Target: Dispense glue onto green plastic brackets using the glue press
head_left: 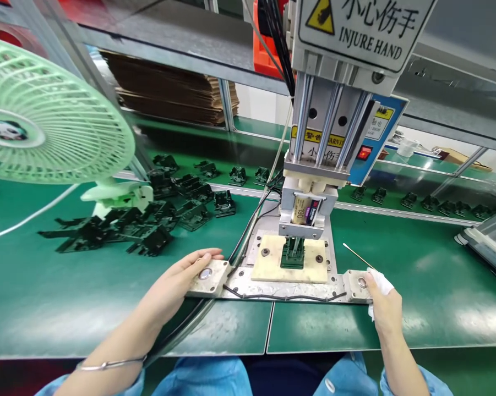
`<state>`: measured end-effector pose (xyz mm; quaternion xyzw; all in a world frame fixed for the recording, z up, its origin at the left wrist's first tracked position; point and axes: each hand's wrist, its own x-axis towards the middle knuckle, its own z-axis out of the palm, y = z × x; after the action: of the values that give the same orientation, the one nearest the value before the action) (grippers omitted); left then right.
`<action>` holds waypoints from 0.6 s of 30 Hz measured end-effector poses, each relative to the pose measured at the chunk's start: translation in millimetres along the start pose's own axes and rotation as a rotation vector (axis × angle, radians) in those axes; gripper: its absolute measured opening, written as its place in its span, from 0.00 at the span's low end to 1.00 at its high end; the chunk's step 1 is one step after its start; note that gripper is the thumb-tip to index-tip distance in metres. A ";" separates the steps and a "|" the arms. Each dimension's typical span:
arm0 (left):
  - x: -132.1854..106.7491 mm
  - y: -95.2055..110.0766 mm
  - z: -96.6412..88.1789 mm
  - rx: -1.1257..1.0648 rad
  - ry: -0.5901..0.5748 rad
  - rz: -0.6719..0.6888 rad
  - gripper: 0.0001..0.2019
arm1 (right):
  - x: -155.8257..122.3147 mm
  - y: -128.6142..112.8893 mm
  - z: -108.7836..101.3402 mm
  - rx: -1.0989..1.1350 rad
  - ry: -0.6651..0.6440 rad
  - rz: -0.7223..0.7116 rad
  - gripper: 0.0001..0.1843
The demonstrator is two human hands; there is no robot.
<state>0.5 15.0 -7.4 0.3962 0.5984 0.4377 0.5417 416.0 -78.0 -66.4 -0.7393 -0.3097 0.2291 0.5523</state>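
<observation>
My left hand [171, 286] rests on the left button box [215, 280], fingers stretched out over its far edge and thumb beside the round metal button. At the right button box [352, 287] is my right hand [388, 312], its thumb at the button. It grips a crumpled white tissue [383, 281], and a thin cotton swab [358, 256] sticks out toward the press. Between the hands, a dark green plastic part [292, 258] sits upright in the cream fixture plate [268, 269]. The press head [301, 228] is down close above that part; whether they touch I cannot tell.
Several dark green parts [148, 228] lie piled at the left, near a light green fan [58, 121]. More parts [429, 202] line the back ledge. Cables [248, 236] run beside the press. A clear-sided case [487, 247] stands at the right edge.
</observation>
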 end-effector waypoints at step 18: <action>-6.7 -5.9 -2.5 -0.082 0.031 0.014 0.26 | -3.8 -5.7 4.6 0.130 -0.052 0.146 0.37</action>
<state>-1.3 6.6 -11.0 0.3710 0.5854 0.4720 0.5448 409.1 -76.4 -62.2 -0.7164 -0.2539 0.3076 0.5725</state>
